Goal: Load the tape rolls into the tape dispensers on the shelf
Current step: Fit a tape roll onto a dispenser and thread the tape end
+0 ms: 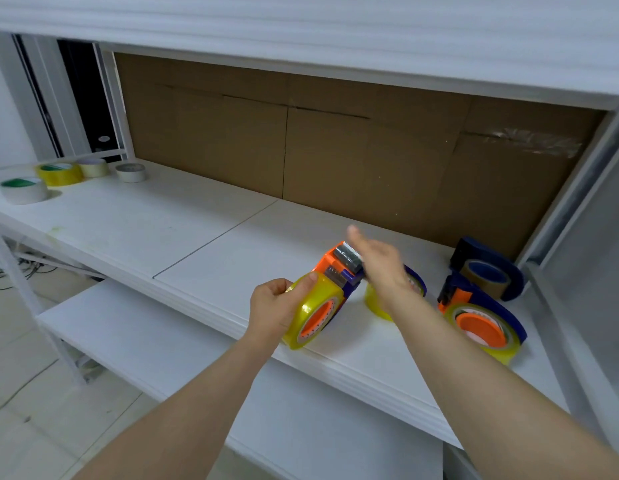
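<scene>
**Left hand holds a taped dispenser at the shelf edge**

I see the left hand (271, 306) curled round a glossy yellow tape roll (301, 323). The roll sits on the orange hub of an orange-and-purple dispenser (342, 268) at the front edge of the white shelf (197, 233). The dispenser's long axis runs away and rightward to its serrated cutter. The right hand (382, 268) is nearer that end and hovers there, fingers straight and blurred. Spare rolls (58, 173) lie far left.

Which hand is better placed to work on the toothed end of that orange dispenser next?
Right, most likely. The right hand is open beside the toothed end of the orange dispenser, while the left hand grips the yellow tape roll mounted on it.
</scene>
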Available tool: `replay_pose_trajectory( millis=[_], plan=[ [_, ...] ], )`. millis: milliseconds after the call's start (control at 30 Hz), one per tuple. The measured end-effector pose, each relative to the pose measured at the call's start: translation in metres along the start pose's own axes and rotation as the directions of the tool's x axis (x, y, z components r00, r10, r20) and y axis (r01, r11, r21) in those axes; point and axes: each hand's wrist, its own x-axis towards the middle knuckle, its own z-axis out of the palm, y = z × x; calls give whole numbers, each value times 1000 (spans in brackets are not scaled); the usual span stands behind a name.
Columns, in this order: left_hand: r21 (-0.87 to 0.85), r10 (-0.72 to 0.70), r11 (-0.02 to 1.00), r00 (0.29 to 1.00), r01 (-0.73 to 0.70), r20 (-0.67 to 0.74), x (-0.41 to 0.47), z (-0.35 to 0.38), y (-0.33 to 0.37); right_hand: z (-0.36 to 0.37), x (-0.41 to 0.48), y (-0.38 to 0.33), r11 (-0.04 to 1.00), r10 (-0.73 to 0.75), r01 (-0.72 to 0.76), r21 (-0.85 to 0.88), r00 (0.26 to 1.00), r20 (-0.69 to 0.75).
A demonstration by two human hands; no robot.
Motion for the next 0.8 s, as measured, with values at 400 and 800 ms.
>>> replay_pose_trajectory(
  millis=[400,800],
  plan=[
    [45,6,999,1000,-5,-30,-11,10,14,-8,-4,10,999,28,-29,13,997,73],
    [-280,-203,944,976,174,-78,-30,42,41,-48,-32,31,905,215,-265,333,960,181]
  ],
)
